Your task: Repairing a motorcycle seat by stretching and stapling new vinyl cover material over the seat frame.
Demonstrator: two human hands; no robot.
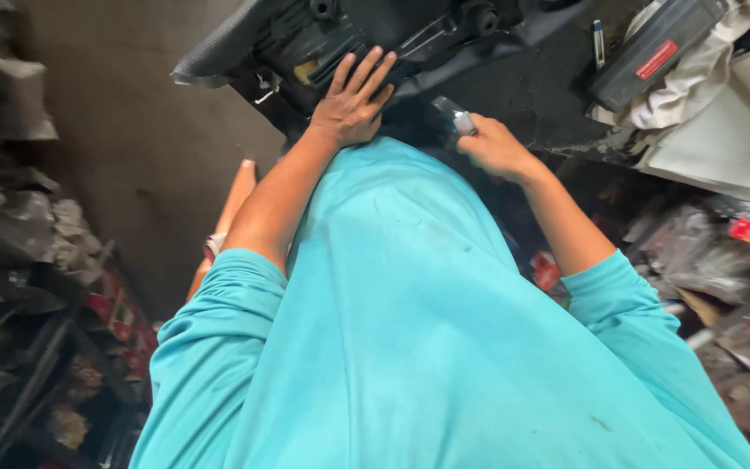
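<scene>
left hand [353, 102] flat on black panel [305, 39], right hand [495, 148] gripping tool [455, 115].

Turquoise long sleeves, pushed up

- The left hand [353, 100] lies flat on a moulded panel [305, 39].
- The right hand [492, 146], just right of it, grips a small tool [455, 115].
- A flat case [653, 52] lies further right.
</scene>
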